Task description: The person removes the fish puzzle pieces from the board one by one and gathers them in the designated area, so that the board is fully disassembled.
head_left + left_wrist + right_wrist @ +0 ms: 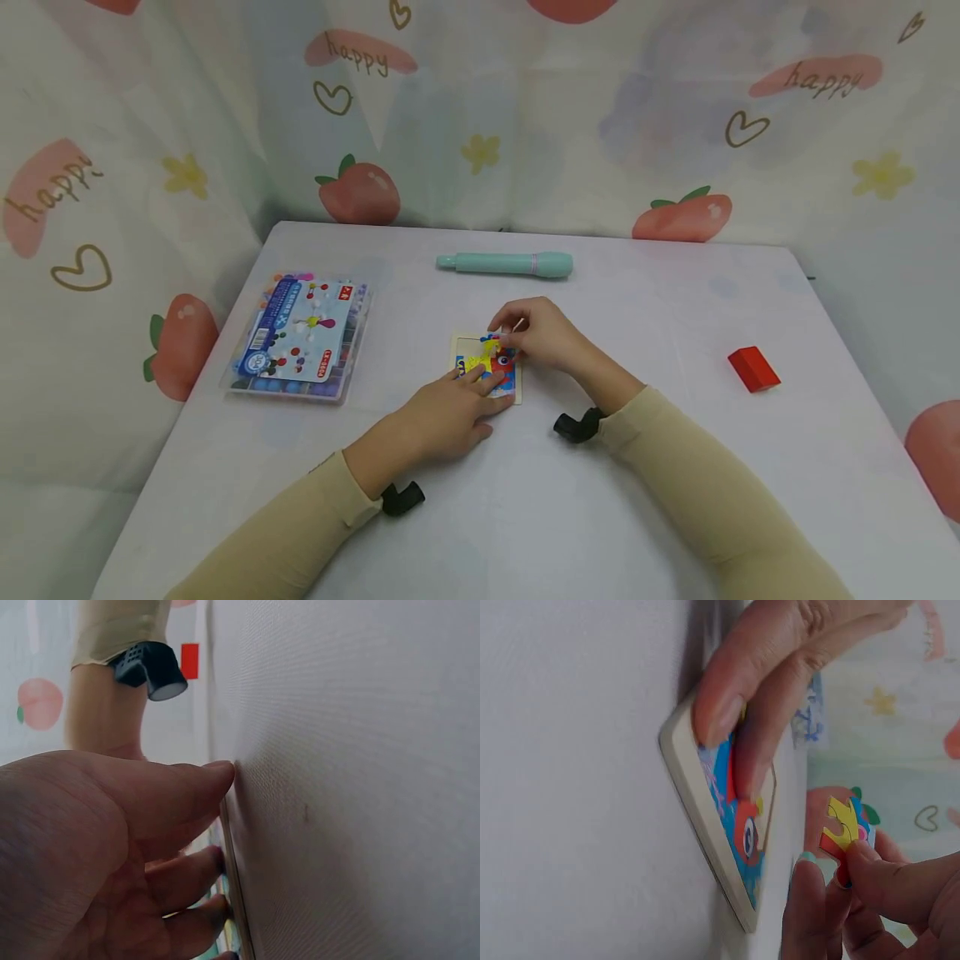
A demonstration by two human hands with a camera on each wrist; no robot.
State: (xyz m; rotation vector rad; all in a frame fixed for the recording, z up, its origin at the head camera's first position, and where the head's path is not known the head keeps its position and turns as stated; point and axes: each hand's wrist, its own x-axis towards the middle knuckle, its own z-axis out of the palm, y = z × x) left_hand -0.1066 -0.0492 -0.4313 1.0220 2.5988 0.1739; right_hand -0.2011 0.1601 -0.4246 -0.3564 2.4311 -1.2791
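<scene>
Fruit-printed cloth (540, 117) round a white table (660, 325) shows a draped booth

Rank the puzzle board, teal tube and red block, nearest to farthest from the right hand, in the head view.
1. Puzzle board, just lower left of the right hand.
2. Teal tube, beyond it, upper middle.
3. Red block, far right.

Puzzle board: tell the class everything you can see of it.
The puzzle board is a thin, pale panel, seemingly wooden, with a plain rim and a rounded corner. Its partly covered picture shows blue, red and yellow, with a round eye; one pale area is bare. It lies on the white table, and the left hand rests its fingers on it.
</scene>
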